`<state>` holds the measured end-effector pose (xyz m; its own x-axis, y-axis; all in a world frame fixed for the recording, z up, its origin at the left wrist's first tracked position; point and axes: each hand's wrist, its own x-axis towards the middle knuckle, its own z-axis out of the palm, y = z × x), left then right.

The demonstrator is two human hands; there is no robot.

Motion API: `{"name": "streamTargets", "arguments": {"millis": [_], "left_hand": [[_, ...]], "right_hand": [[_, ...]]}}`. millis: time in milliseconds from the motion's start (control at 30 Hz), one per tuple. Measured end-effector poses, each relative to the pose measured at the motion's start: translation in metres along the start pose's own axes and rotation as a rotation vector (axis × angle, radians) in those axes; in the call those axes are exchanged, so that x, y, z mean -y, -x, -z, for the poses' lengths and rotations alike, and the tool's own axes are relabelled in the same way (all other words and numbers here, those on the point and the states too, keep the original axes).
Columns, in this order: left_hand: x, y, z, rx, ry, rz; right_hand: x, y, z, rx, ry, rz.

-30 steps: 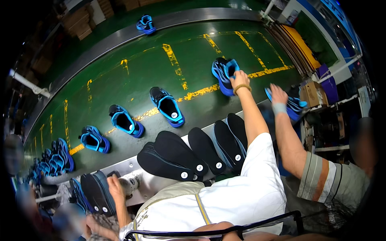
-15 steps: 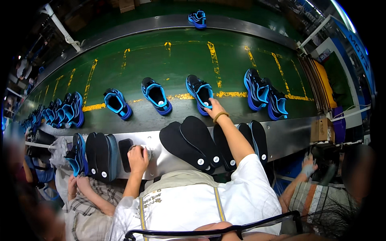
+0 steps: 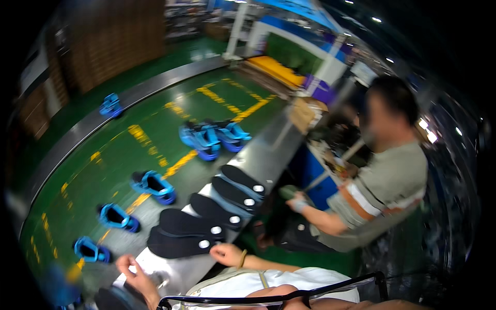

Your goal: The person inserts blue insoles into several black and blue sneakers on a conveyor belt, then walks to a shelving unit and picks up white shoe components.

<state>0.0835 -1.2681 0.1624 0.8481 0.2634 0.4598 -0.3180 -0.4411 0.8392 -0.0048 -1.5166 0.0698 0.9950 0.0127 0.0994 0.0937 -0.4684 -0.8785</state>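
Note:
My left hand (image 3: 133, 274) is over the metal ledge at the lower left, fingers apart and empty. My right hand (image 3: 227, 253), with a yellowish band at the wrist, is beside the white-dotted heel of a black insole (image 3: 178, 244). Its fingers are curled and a little blurred; whether anything is in them is hidden. Several more black insoles (image 3: 194, 222) lie fanned along the ledge, some with grey-blue undersides. Beyond the ledge, blue-and-black sneakers stand apart in a row: one (image 3: 92, 249) near my left hand, another (image 3: 119, 216) and a third (image 3: 154, 187) farther along.
A pair of sneakers (image 3: 214, 138) stands farther along the green belt (image 3: 111, 160) with yellow markings. Across it, a lone sneaker (image 3: 110, 106) rests on the far metal rim. At the right sits a co-worker (image 3: 382, 170), near a cardboard box (image 3: 306, 114) at the ledge's end.
The view has swung to the right and blurred. My right hand has left the shoe it was touching and come back to the insoles. My left hand has opened out from its curled pose.

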Motion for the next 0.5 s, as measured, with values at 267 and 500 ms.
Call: {"name": "streamTargets", "arguments": {"millis": [267,500], "left_hand": [[-0.145,0.073,-0.127,0.823,0.831,0.037],[-0.283,0.301,-0.233,1.676,0.918,0.217]], "right_hand": [[-0.033,0.171,0.062,-0.218,0.002,-0.286],[-0.05,0.422,0.123,-0.766,0.184,-0.79]]}}
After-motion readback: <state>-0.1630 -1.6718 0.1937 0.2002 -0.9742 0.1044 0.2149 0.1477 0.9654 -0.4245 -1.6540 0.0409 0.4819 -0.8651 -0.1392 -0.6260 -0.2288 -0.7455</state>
